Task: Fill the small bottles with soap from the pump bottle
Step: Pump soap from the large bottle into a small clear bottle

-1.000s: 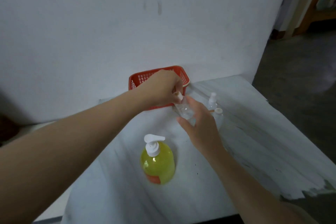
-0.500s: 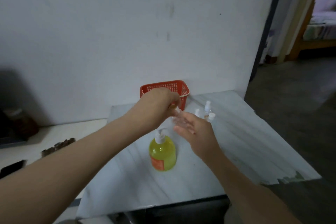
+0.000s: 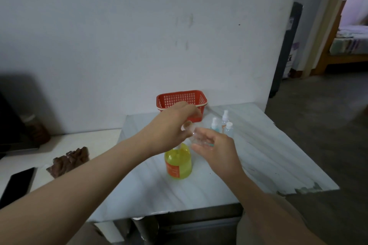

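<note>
Work surface: a white, grey-veined table point(image 3: 258, 165) set against a plain pale wall point(image 3: 139, 36). Its right front edge is ragged.

A red basket point(image 3: 182, 99) stands at the back of the table, touching the wall. The pump bottle point(image 3: 178, 163), filled with yellow soap, stands upright near the table's centre, its pump head hidden behind the left wrist. Three capped small bottles point(image 3: 225, 119) stand clustered to the right of the basket.

The right hand point(image 3: 217, 149) grasps a small clear bottle point(image 3: 199, 138) above the pump bottle. The left hand point(image 3: 175, 123) pinches the top end of that bottle with curled fingers. Blur hides whether a cap sits between them.

To the left, a lower pale ledge point(image 3: 99, 141) carries a brown crumpled item point(image 3: 69, 160) and a dark phone point(image 3: 17, 183). To the right lie a dark floor point(image 3: 318, 125) and a doorway onto a bed point(image 3: 350, 43).
</note>
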Tool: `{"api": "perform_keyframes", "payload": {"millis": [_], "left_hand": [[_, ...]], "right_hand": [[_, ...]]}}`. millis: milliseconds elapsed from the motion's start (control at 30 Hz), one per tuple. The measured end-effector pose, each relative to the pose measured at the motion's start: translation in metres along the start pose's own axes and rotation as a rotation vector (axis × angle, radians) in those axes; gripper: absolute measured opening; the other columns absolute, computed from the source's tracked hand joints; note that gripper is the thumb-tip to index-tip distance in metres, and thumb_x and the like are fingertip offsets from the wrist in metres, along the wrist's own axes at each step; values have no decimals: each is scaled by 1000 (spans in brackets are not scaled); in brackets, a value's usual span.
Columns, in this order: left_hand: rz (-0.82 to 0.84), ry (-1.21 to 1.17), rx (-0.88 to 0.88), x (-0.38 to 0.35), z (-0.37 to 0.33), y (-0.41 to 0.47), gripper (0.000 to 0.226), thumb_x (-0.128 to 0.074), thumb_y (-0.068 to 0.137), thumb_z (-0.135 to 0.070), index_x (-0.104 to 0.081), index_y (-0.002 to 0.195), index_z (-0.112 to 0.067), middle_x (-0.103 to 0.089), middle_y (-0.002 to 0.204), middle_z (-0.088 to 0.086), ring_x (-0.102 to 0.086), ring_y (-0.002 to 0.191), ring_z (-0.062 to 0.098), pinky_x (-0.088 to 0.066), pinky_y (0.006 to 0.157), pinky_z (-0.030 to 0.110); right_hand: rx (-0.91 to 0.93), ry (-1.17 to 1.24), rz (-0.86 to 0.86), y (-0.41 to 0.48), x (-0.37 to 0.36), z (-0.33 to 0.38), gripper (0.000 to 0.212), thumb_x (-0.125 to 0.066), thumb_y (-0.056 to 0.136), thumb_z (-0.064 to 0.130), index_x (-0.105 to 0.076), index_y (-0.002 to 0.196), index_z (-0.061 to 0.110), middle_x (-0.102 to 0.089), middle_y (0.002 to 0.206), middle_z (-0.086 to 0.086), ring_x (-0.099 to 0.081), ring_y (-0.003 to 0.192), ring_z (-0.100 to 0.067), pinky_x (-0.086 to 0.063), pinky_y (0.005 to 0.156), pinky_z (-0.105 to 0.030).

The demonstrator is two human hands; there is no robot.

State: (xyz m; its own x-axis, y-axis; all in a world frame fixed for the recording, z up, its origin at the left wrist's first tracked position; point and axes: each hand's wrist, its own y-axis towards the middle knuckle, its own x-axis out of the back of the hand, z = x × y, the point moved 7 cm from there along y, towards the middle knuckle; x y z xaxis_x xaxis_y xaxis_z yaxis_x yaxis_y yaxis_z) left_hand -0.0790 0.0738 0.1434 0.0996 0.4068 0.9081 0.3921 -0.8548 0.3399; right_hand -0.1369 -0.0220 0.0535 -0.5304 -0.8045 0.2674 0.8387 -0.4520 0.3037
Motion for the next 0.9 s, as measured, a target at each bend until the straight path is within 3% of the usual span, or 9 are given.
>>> {"api": "perform_keyframes", "payload": {"millis": [67,167,267,333,467,567,700,800,900], "left_hand": [[15,42,-26,1,-2,-1,14,-66,79,-12,-61,88,-21,-47,79,-17,-48,75,5,-38,63,11],[-16,17,119,2,14,-4,16,-63,84,-29,-59,78,-15,-57,71,-8,-55,67,12,-45,63,26],[-21,-38,175,0,22,-10,27,-67,80,-40,-61,91,-16,-63,84,-5,-60,71,12,-50,68,28],[-27,-42,99,0,17,-12,31,-74,75,-27,-59,102,-19,-59,93,-6,-59,78,10,-51,71,28],[-5,42,7,-4,14,-11,13,-70,77,-17,-63,88,-17,-55,82,-7,-53,76,10,-49,70,33],[35,17,123,-9,28,-12,20,-67,82,-35,-64,83,-15,-61,73,-6,-57,67,11,-49,68,32],[26,-139,258,-17,44,-16,25,-61,86,-39,-63,82,-14,-68,77,-3,-63,67,11,-53,70,35],[-18,-182,206,-13,39,-19,22,-72,78,-28,-56,93,-23,-60,93,-9,-60,76,8,-52,69,26],[35,0,103,-16,32,-20,21,-68,76,-14,-54,86,-26,-56,89,-8,-54,77,9,-49,68,28]], "right_hand": [[-7,-14,8,0,-4,-2,42,-75,78,12,-64,117,21,-66,98,16,-60,89,13,-46,80,-5],[-7,-51,14,-1,-8,-4,43,-75,78,15,-64,118,23,-66,100,18,-59,94,10,-45,78,-5],[2,-72,17,0,-10,-4,42,-76,77,16,-64,116,24,-67,101,16,-61,96,6,-49,84,-11],[-6,-62,22,2,-11,-5,43,-76,76,15,-64,117,23,-66,101,17,-61,96,7,-47,83,-9],[-10,-104,21,4,-13,-8,47,-78,74,14,-64,118,21,-66,101,16,-62,96,3,-50,87,-16],[-1,-147,26,3,-15,-11,46,-79,72,15,-65,115,23,-65,97,19,-62,96,2,-51,89,-22],[6,-183,36,3,-18,-11,46,-79,72,17,-65,115,22,-64,97,20,-61,94,4,-51,88,-20],[9,-197,31,5,-18,-10,44,-79,72,18,-66,114,24,-63,93,22,-60,90,7,-50,83,-14],[6,-235,48,5,-21,-11,45,-80,70,21,-66,112,25,-66,95,18,-61,91,5,-51,83,-17]]}}
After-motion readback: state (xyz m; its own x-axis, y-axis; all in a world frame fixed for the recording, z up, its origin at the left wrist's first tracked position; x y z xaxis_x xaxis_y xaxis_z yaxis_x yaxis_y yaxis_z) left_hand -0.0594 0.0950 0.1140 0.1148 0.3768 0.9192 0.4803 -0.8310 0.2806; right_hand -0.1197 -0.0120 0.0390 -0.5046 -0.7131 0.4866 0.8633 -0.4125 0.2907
